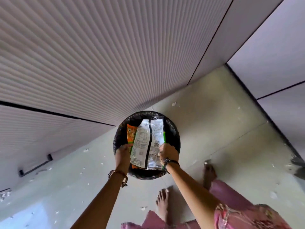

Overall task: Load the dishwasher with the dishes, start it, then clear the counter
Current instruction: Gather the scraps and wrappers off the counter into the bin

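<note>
A round bin lined with a black bag (173, 133) stands on the floor in front of me. Over its mouth I hold a flattened snack packet (146, 142), white printed side up, with orange and green edges showing. My left hand (123, 153) grips the packet's left edge. Its right edge is pinched by my right hand (168, 152). Both wrists wear bracelets. The packet's lower end is level with the bin's near rim.
White ribbed cabinet fronts (82, 63) run along the left, and plain white panels (272, 55) stand at the right. A black handle (35, 165) sits low on the left cabinet. Small white scraps litter the grey floor (214, 129). My bare feet (162, 202) stand just behind the bin.
</note>
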